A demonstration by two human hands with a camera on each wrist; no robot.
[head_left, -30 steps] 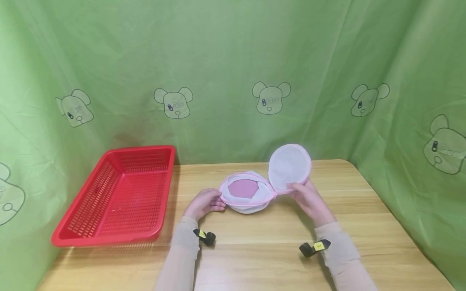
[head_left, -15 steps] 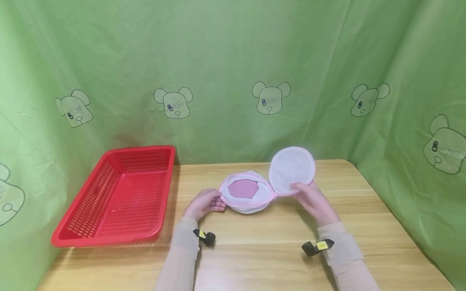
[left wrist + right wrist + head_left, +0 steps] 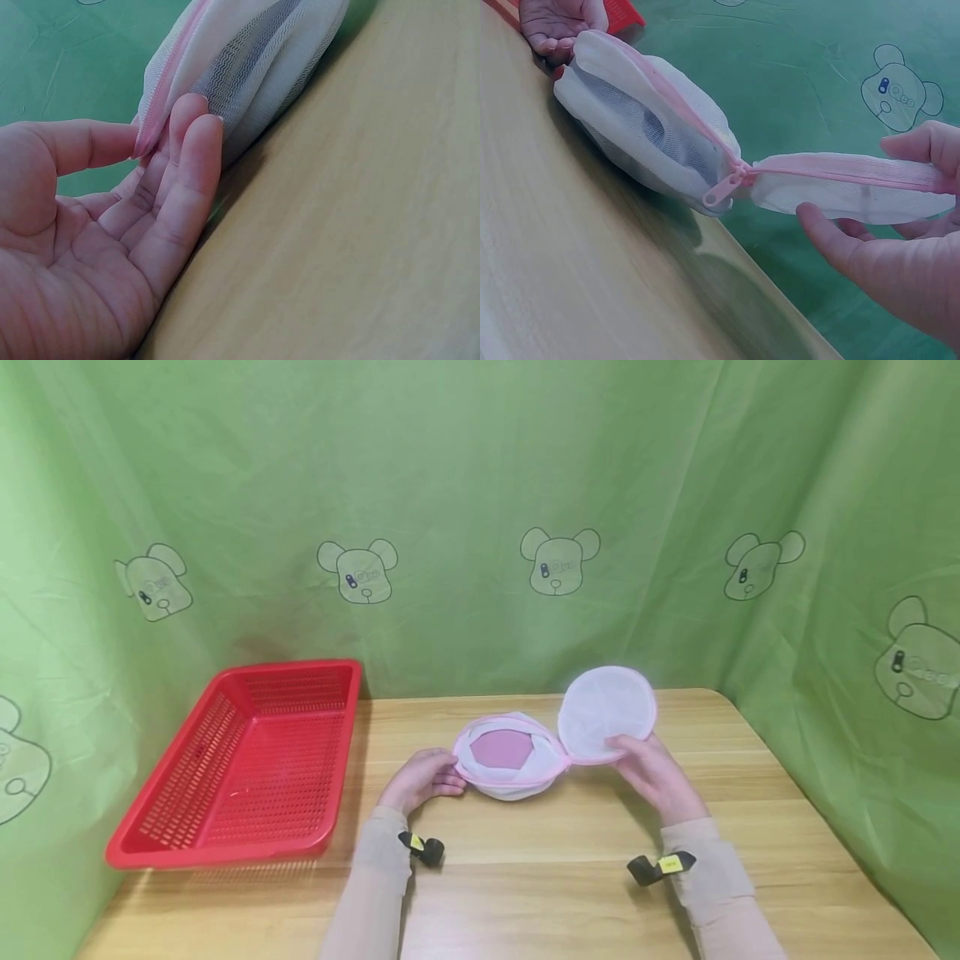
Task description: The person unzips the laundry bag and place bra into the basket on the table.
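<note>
A white mesh laundry bag (image 3: 510,793) with pink zipper trim sits over the table, its round lid (image 3: 604,712) swung out to the right. Inside the bag's mouth shows a smooth pink patch (image 3: 501,749). My left hand (image 3: 423,781) pinches the bag's left rim between thumb and fingers; the left wrist view shows the zipper edge (image 3: 161,101) at the thumb tip. With thumb on top and fingers beneath, my right hand (image 3: 654,775) holds the lid's lower right edge. A pink zipper pull (image 3: 724,189) hangs at the joint between lid and bag.
A red perforated plastic basket (image 3: 347,752) stands on the left of the wooden table (image 3: 517,893). A green curtain (image 3: 465,635) printed with bear heads encloses the back and sides. Each wrist bears a black strap mount, such as the right one (image 3: 660,867).
My right hand has moved slightly right and a little down, drawing the lid outward and tilting it lower. The left hand and the bag's body have stayed nearly still.
</note>
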